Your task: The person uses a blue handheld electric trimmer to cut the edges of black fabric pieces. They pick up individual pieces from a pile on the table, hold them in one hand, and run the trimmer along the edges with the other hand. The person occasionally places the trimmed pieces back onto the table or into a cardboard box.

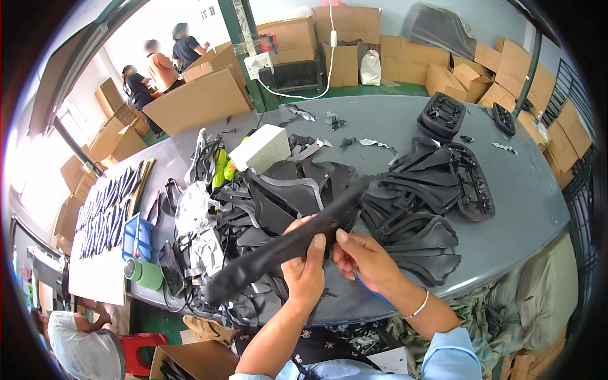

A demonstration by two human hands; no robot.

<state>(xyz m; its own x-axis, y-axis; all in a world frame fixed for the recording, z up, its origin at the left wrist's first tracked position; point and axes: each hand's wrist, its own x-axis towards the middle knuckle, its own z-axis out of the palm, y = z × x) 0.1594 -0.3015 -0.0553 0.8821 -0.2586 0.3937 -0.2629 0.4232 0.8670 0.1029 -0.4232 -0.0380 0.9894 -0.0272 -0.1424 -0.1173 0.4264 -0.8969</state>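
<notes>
black strip [256,263] mid-frame, grey tabletop [525,183]; white box [259,149] above centre; blue basket [145,239], green bottle [147,275] lower left; light-blue sleeve [451,358] lower right; black cloth with pale print [316,346] bottom centre

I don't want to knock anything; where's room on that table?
On the right of the grey table, between the nearest black case and the right edge. A smaller patch is back left, between the white board and tangled bundle. The middle is crowded: black pads heaped under the long black piece. Front left is packed: green bottle, blue basket.
</notes>
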